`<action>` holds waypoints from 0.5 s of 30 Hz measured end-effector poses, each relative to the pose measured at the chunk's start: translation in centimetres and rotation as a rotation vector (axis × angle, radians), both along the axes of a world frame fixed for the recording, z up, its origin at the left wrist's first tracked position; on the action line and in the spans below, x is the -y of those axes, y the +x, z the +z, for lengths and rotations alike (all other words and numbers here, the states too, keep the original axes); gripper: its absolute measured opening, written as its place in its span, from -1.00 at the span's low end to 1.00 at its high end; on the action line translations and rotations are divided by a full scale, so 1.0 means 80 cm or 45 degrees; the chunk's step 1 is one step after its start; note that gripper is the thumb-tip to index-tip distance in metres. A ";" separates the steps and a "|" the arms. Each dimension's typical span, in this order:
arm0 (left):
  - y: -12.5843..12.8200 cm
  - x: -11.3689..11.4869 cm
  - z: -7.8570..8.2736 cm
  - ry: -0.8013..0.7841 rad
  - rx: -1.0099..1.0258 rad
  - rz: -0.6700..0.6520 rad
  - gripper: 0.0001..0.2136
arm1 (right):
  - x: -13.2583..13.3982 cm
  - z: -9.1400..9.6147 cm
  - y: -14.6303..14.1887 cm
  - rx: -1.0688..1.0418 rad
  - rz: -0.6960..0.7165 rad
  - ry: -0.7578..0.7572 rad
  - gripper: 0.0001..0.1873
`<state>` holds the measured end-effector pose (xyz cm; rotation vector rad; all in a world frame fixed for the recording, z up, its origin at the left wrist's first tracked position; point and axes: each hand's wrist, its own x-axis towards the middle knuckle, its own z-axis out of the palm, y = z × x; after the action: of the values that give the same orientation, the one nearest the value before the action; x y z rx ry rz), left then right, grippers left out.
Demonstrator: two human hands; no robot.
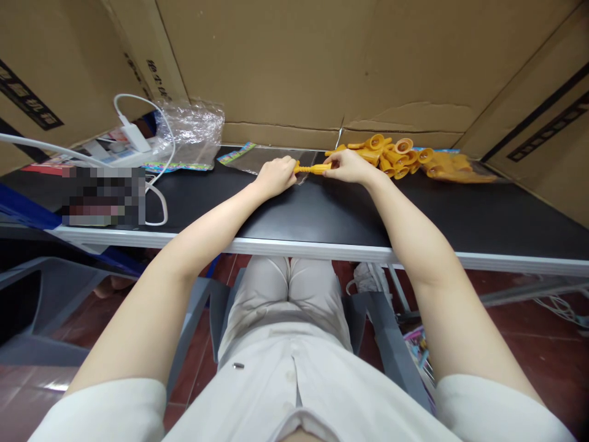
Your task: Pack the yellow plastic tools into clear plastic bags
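Observation:
Between my hands, just above the black tabletop, is a yellow plastic piece with a ribbed middle (305, 168). My left hand (276, 175) is closed around its left end, and my right hand (350, 167) pinches its right end. My fingers hide both ends. Behind my left hand lies a flat clear plastic bag (257, 158) with a colourful header strip. A pile of similar yellow plastic pieces (399, 156) with round, cup-like ends sits just right of my right hand. Right of the pile lies a clear bag with yellow pieces inside (453, 169).
Cardboard (294, 67) walls in the table's back and sides. At the left are crumpled clear bags (191, 135), a white charger (135, 137) with looping cable, and a blurred-out patch (105, 196). A pale metal edge (299, 248) runs along the table's front.

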<state>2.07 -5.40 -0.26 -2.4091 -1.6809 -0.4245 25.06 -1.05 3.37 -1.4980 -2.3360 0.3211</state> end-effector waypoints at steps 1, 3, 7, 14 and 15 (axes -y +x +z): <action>0.002 0.000 -0.002 0.021 -0.010 -0.036 -0.66 | 0.001 -0.001 -0.004 -0.008 0.011 0.015 -0.64; 0.006 -0.003 -0.009 0.081 -0.022 -0.138 -0.69 | 0.003 -0.006 -0.014 -0.019 0.039 0.052 -0.68; 0.007 -0.014 -0.021 0.198 -0.002 -0.406 -0.75 | 0.004 -0.023 -0.035 -0.066 0.035 0.111 -0.63; -0.047 -0.035 -0.003 0.151 0.465 0.128 -0.66 | 0.002 -0.036 -0.043 -0.092 0.016 0.041 -0.55; -0.061 -0.039 -0.001 0.123 0.512 0.250 -0.62 | 0.002 -0.036 -0.042 -0.104 0.023 0.050 -0.50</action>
<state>-2.81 -2.27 -0.37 -2.1657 -1.9754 -0.9859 21.67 -1.18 0.52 -1.4196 -2.2798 0.3325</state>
